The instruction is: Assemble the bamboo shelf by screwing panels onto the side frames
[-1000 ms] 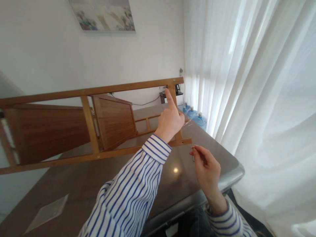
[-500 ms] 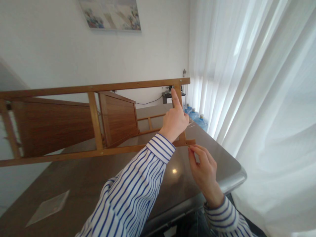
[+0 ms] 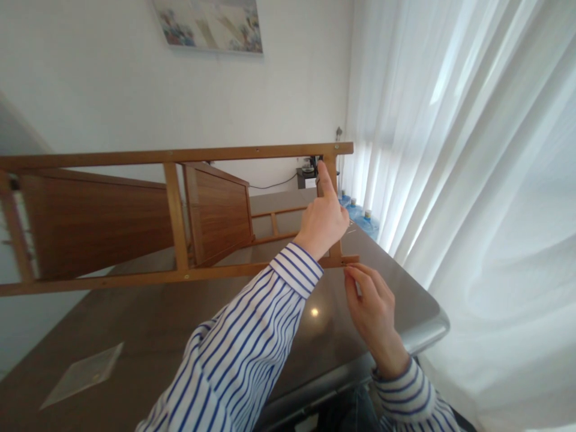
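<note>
A wooden shelf frame (image 3: 180, 207) lies on its side on a brown table (image 3: 148, 336). My left hand (image 3: 321, 219) holds the end upright of the frame near its right end, fingers curled and the index finger stretched up along the wood. My right hand (image 3: 371, 303) is just below the frame's lower rail end. Its fingers pinch a small metal piece (image 3: 357, 288), too small to name, right by the rail's end. Both arms wear blue-striped white sleeves.
A clear plastic bag (image 3: 81, 373) lies flat on the table at the lower left. White curtains (image 3: 472, 180) hang on the right. Blue water bottles (image 3: 360, 213) stand on the floor behind the table. A picture (image 3: 211, 24) hangs on the wall.
My right hand has risen from above the table's edge to the lower rail's end, carrying the small metal piece. My left hand has stayed on the upright.
</note>
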The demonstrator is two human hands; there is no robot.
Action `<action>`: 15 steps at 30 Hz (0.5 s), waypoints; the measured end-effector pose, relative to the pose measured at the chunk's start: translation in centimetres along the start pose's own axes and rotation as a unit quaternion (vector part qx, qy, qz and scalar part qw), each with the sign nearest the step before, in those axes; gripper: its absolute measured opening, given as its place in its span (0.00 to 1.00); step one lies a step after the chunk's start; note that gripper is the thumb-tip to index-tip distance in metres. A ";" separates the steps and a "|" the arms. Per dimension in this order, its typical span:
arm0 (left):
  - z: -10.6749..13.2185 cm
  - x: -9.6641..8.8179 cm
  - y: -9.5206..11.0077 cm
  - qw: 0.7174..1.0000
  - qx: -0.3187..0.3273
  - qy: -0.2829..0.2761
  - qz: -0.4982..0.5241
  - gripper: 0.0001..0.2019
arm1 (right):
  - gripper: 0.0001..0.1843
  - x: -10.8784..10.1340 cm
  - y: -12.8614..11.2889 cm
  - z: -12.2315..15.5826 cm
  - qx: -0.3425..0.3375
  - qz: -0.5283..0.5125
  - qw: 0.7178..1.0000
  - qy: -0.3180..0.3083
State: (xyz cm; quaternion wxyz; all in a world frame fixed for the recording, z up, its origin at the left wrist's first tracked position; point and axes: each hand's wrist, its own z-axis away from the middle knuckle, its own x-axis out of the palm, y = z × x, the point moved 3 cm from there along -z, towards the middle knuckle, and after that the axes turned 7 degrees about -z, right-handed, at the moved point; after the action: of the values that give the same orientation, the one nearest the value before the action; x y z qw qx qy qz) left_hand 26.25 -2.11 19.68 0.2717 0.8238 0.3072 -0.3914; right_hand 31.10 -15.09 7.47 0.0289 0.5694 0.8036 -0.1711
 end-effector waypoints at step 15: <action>0.0 0.1 0.0 1.000 0.008 0.004 0.001 0.46 | 0.13 0.1 -0.5 -0.7 -0.032 0.059 0.997 -0.037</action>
State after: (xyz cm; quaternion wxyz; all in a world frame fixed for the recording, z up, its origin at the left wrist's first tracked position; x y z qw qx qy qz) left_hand 26.29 -2.09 19.60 0.2644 0.8278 0.3040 -0.3904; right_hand 30.71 -14.97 8.18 0.0871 0.6078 0.7720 -0.1644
